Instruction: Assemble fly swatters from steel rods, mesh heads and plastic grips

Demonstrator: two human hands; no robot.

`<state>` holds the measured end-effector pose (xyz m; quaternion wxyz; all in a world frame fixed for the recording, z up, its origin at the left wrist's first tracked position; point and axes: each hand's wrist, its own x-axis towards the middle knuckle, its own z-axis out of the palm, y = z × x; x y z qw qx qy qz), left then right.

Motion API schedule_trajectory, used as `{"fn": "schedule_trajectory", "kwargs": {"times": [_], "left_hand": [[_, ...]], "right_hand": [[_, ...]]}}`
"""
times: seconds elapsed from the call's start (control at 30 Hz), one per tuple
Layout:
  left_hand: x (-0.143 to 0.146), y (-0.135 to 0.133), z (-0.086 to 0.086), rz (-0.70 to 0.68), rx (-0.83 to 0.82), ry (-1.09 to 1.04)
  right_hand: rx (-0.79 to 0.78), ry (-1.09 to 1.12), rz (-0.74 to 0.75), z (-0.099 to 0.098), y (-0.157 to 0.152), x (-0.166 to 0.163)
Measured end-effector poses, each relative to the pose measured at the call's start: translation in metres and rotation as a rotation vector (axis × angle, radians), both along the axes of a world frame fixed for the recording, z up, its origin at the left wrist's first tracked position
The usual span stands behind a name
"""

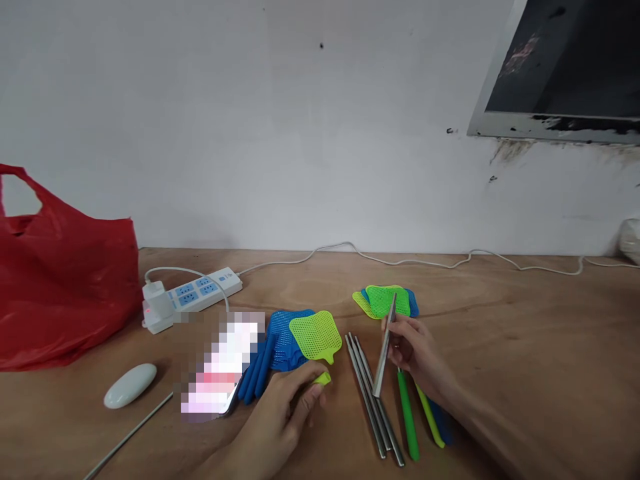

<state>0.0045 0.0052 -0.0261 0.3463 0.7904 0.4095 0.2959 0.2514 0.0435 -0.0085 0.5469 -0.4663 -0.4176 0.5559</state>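
Note:
My left hand [285,413] is closed round a short yellow-green plastic handle [323,379], its open end showing. In my right hand [417,350] a metal rod [385,347] is pinched, tilted, with its lower end near several more metal rods [373,400] on the table. Just beyond my left hand lie a yellow-green perforated fly swatter head [316,335] and blue swatter heads [287,340], with several blue handles [260,370] beside them. Under and beyond my right hand are swatters with green and blue heads [387,301] and a green handle [408,417].
At the left stands a red plastic bag [65,280], near a white power strip [200,299] with a plugged-in charger. A phone [225,367], blurred, and a white mouse-shaped object [131,385] lie in front. A cable [420,262] runs along the wall.

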Motion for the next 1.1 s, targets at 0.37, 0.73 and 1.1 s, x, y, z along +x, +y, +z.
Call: {"fn": "schedule_trajectory", "kwargs": {"times": [0.37,0.73,1.1], "left_hand": [[0.004,-0.005,0.006,-0.014,-0.018,0.097],[0.004,-0.003,0.009,0.005,-0.065,0.09],[0.005,-0.003,0.007,0.039,-0.073,0.085]], "right_hand": [[0.051,0.111,0.078,-0.008,-0.008,-0.017],[0.067,0.069,0.085,-0.012,-0.006,-0.013],[0.078,0.026,0.185,-0.01,-0.013,-0.013]]}}
